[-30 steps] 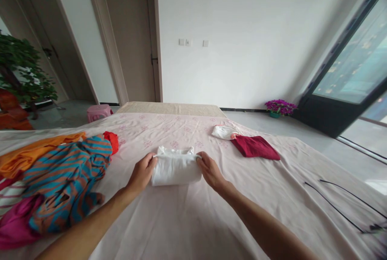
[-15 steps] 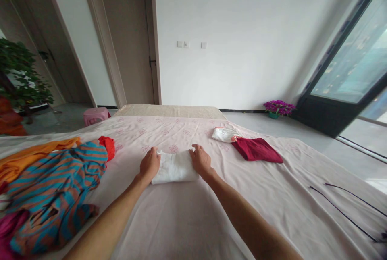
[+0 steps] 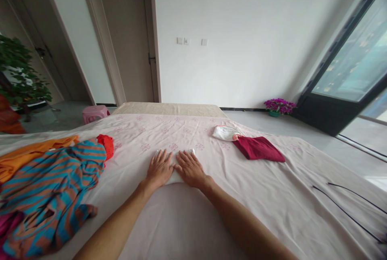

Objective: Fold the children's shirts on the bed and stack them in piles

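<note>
A folded white cloth lies on the pale pink flowered sheet, mostly covered by my hands. My left hand rests flat on its left half, fingers stretched away from me. On the right half lies my right hand, also flat with the fingers somewhat spread. The two thumbs nearly meet in the middle. Only the cloth's far edge and a patch between the hands show, so what kind of garment it is I cannot tell.
To the left lies a heap of clothes: a blue and brown striped garment, an orange one and a red one. A folded dark red garment and a white one lie to the right. Black cords cross the right side.
Both hands have moved inward from the sides of the white cloth and now lie flat on top of it. The fingers have straightened out.
</note>
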Tool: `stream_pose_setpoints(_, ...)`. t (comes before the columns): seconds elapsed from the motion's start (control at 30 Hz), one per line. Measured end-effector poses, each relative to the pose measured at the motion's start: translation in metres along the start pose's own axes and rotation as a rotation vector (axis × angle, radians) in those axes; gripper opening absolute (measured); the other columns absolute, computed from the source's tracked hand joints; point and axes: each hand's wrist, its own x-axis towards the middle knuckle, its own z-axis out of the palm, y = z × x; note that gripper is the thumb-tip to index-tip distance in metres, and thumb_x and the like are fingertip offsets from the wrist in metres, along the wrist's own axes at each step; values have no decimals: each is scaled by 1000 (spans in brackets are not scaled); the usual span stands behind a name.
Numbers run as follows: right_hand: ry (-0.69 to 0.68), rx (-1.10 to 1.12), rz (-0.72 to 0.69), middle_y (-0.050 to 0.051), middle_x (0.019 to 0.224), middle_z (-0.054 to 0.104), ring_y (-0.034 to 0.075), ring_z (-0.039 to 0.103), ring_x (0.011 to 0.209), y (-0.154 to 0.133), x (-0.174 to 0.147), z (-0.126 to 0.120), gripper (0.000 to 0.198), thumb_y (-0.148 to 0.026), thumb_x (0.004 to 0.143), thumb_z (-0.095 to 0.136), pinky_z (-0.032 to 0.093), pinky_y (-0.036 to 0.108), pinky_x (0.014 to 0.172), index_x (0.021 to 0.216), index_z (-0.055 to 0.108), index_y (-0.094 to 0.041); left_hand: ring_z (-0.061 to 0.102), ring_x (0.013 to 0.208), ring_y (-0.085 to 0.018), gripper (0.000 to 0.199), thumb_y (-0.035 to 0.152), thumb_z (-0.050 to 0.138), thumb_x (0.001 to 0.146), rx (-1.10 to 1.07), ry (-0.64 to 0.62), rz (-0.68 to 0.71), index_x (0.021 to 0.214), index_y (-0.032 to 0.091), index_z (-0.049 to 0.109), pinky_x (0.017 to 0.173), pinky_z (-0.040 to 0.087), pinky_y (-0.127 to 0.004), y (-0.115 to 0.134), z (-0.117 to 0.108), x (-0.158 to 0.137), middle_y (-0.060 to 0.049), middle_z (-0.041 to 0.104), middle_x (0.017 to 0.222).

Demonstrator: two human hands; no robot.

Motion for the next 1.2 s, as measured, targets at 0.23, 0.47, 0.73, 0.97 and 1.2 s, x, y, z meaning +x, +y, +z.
stream_pose_setpoints(0.23,-92,11,146,7,157,29,25,23,147,31,0,-10,53,-41,101,37,16,49,119,149,37,-20,25,145,-33,58,47,36,96,-5,5,-62,148,22,40,113,24,-51,-9,0,3,-14,33,156)
stream_pose_setpoints(0.47,118,486,494,13,124,64,26,58,117,24,-34,-59,35,-28,94,44,43,40,100,122,63,-17,50,126,-32,61,38,44,93,-75,42,-295,144,5,38,105,36,-40,-19,-12,-9,-24,53,137)
stream_pose_setpoints(0.73,-191,1782,951,12,96,69,18,68,77,-44,-68,-69,25,-21,77,72,54,33,77,96,63,-10,41,138,-30,89,26,69,77,-732,58,-630,149,6,21,106,39,-35,-3,-33,-11,-27,39,148)
stream_pose_setpoints(0.97,-91,2112,1227,12,91,69,18,70,81,-63,-62,-44,25,-30,93,56,55,31,81,104,60,-8,70,94,-24,60,15,70,69,-1528,71,-664,126,16,50,75,54,-31,20,-48,-38,-12,71,110)
stream_pose_setpoints(1.2,225,2263,1349,10,85,69,20,69,76,-80,-32,-43,33,-37,94,54,59,34,71,112,56,-10,71,82,-21,52,21,69,74,-1632,-33,-776,124,19,55,62,52,-27,46,-67,-63,-9,73,101)
